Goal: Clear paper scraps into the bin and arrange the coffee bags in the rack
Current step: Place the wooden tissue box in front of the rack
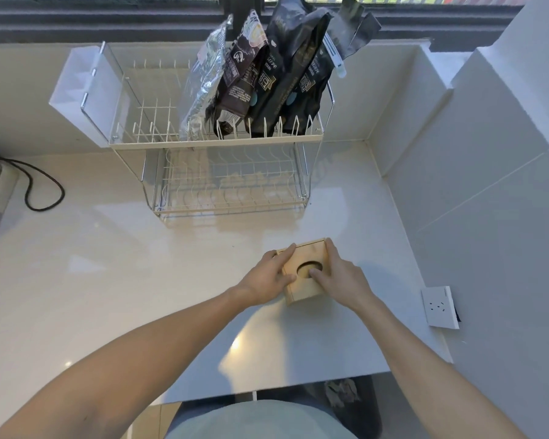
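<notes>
A small wooden box (pixel 308 286) with a round hole in its top sits on the white counter in front of me. My left hand (pixel 267 280) grips its left side and my right hand (pixel 339 277) grips its right side, a finger at the hole's edge. Behind it stands a two-tier wire rack (pixel 216 141). Several coffee bags stand upright in its top tier: a silver bag (pixel 203 80) on the left and dark bags (pixel 286 74) beside it. Below the counter's front edge a dark bin (pixel 358 407) holds crumpled paper scraps (pixel 341 392).
A clear plastic panel (pixel 108 87) hangs on the rack's left side. A black cable (pixel 42 188) loops on the counter at far left. A white wall socket (pixel 439 307) is on the right wall. The window ledge runs behind the rack.
</notes>
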